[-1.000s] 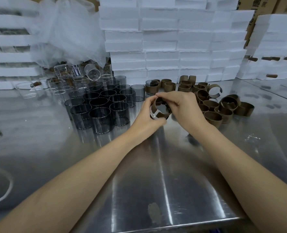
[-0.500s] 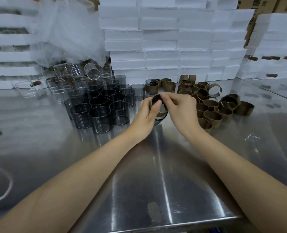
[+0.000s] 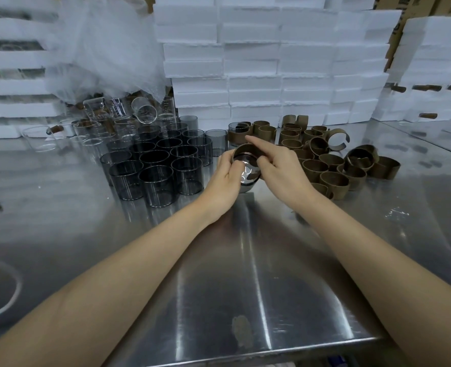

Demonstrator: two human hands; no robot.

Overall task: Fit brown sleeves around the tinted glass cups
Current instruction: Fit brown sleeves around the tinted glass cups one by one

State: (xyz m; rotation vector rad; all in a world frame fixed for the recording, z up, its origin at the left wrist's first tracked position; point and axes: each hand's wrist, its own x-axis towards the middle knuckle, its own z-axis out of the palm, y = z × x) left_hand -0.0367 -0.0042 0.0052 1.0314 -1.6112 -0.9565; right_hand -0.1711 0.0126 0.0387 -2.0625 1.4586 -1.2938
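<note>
A tinted glass cup with a brown sleeve round its upper part is held just above the steel table at the middle. My left hand grips the cup from the left. My right hand holds the sleeve from the right, index finger stretched over its rim. Several bare tinted cups stand in a cluster to the left. Loose brown sleeves lie in a pile to the right. One sleeved cup stands behind my hands.
Clear glass cups sit at the back left under a plastic sheet. Stacks of white foam boxes wall off the back. The table's front edge runs close to me.
The cup has turned from tilted toward me to nearly upright, and the sleeve sits lower round it. Both hands shifted slightly with it.
</note>
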